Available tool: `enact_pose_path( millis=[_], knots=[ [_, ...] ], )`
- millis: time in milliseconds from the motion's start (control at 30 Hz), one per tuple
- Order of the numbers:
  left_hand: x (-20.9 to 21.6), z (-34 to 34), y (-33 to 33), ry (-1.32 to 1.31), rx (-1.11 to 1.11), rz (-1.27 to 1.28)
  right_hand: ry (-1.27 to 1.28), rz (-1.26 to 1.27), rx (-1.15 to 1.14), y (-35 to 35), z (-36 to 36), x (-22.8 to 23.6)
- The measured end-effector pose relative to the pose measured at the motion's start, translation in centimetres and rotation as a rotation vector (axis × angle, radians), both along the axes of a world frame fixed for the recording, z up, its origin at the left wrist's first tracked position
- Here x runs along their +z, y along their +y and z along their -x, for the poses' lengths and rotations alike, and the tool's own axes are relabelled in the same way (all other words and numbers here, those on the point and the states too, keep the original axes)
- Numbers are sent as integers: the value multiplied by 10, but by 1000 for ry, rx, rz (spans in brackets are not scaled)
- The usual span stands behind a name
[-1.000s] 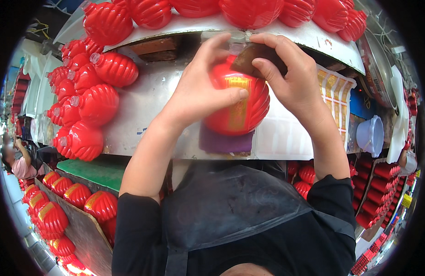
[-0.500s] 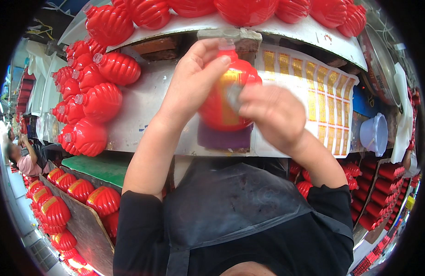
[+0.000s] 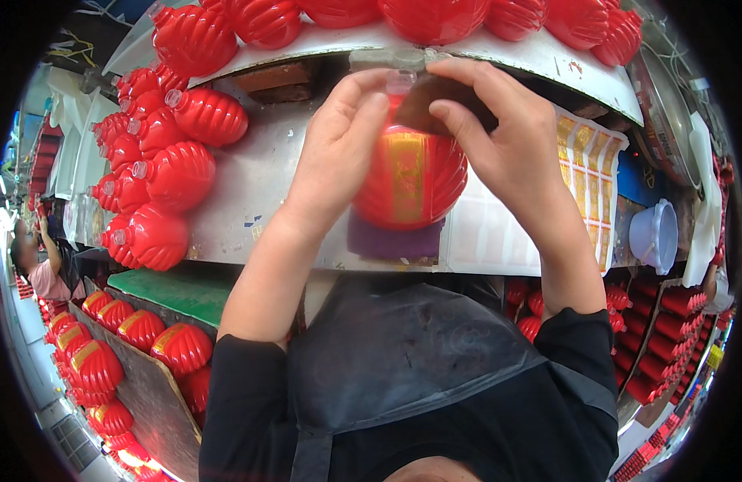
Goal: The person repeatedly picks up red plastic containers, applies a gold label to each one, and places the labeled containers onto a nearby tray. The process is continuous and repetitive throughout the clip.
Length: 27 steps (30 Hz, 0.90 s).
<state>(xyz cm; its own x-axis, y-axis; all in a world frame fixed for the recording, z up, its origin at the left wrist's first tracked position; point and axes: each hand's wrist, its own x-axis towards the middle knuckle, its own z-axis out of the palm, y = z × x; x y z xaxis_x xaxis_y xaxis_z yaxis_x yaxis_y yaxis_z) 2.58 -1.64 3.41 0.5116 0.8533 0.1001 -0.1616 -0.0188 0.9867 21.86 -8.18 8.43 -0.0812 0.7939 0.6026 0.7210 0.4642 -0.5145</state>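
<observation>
A round, ribbed red plastic lantern (image 3: pixel 439 181) with a clear neck rests on a purple cloth (image 3: pixel 393 238) on the workbench. Down its front runs a gold label (image 3: pixel 409 173). My left hand (image 3: pixel 343 140) is closed around the neck end, thumb and fingers bent against it. A thin, flat dark brown scraper-like piece (image 3: pixel 451 100) is pinched between the thumb and fingers of my right hand (image 3: pixel 503 120). It lies over the lantern's upper right, beside the neck.
A white sheet of gold labels (image 3: pixel 581 173) lies right of the lantern, partly behind my right forearm. Red lanterns (image 3: pixel 178 173) are piled at left, and others line a raised white shelf (image 3: pixel 315 46). A pale blue bucket (image 3: pixel 654 234) stands far right. Another person (image 3: pixel 46 269) is at far left.
My right hand has moved up from the lantern's middle to beside its neck. The dark flat piece and the whole gold label now show. My left hand stays at the neck.
</observation>
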Motion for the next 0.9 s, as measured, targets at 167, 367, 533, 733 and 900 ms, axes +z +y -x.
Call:
enact_pose_path(
  millis=[167,367,533,733,900],
  knots=[
    [-1,5,2,-15,7,31,-9,59,25,8,-3,7],
    [0,4,3,93,-30,-60,126,76,5,4,-9,-7],
    [-3,-2,15,15,43,143,-89,-54,132,-23,-6,-25],
    [-2,-3,13,-73,133,224,-197,-146,302,-64,6,-55],
    [0,-4,10,-96,168,249,156,-37,134,-60,4,-55]
  ],
)
